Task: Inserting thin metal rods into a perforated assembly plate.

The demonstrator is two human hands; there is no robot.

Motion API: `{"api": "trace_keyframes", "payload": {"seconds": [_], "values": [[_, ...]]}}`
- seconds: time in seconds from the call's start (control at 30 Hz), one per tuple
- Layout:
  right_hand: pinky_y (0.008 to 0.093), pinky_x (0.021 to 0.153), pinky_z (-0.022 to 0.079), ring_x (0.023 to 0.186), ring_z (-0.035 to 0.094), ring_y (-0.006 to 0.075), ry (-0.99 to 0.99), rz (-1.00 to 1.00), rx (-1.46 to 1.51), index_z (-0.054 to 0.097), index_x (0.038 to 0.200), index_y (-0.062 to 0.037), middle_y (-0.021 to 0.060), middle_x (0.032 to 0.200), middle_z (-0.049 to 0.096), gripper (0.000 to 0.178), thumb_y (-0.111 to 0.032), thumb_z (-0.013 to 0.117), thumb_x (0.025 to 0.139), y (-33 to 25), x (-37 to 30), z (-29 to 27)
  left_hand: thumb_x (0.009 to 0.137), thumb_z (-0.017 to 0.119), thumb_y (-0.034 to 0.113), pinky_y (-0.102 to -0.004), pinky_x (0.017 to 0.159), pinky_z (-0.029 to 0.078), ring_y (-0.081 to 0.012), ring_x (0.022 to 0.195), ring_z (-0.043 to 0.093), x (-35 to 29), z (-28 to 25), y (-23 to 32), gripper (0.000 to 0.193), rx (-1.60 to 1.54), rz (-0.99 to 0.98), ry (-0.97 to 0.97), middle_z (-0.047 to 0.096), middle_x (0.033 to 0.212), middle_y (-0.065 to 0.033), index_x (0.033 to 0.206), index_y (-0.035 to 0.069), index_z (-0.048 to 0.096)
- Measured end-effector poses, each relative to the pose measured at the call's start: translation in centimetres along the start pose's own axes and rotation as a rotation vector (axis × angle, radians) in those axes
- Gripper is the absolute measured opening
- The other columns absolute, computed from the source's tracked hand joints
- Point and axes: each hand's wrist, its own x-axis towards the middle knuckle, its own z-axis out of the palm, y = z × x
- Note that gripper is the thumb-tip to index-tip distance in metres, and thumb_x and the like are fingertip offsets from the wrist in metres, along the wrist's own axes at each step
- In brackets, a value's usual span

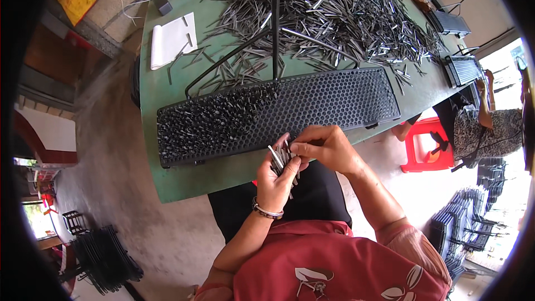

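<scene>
- Left hand [277, 181]: clenched around a bundle of thin grey metal pins [281, 159], held upright just off the green table's [223, 175] near edge.
- Right hand [326, 146]: fingertips pinch one pin at the bundle's top.
- Black perforated honeycomb tray [334, 97]: rectangular, along the near edge; left part packed with pins.
- Loose pin heap [334, 17]: far side, slender, dull metallic.

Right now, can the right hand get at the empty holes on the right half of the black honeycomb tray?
Probably yes. The right hand sits at the near edge of the honeycomb tray, pinching a pin from the bundle of pins in the left hand. Nothing lies between it and the open holes beyond its knuckles.
</scene>
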Motion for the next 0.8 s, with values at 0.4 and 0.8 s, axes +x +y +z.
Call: {"api": "trace_keyframes", "payload": {"seconds": [0.4, 0.8], "values": [[0.0242, 0.063, 0.050, 0.072, 0.062, 0.0091, -0.062, 0.088, 0.030, 0.068, 0.091, 0.0049, 0.0062, 0.076, 0.066, 0.022, -0.016, 0.070, 0.084, -0.1, 0.0, -0.4, 0.092, 0.053, 0.001, -0.0379, 0.084, 0.055, -0.0254, 0.097, 0.064, -0.3, 0.3, 0.5, 0.063, -0.034, -0.054, -0.069, 0.054, 0.118, -0.0175, 0.144, 0.001, 0.017], [0.0236, 0.070, 0.048, 0.077, 0.062, 0.0102, 0.461, -0.502, -0.435, 0.067, 0.097, 0.0002, 0.0069, 0.086, 0.068, 0.017, -0.011, 0.068, 0.084, -2.5, 7.1, -3.3, 0.093, 0.051, 0.008, -0.0397, 0.085, 0.054, -0.0274, 0.102, 0.062, 0.1, -0.4, 0.4, 0.031, -0.408, -0.345, -0.102, 0.061, 0.111, -0.0191, 0.122, -0.002, 0.048]]}}
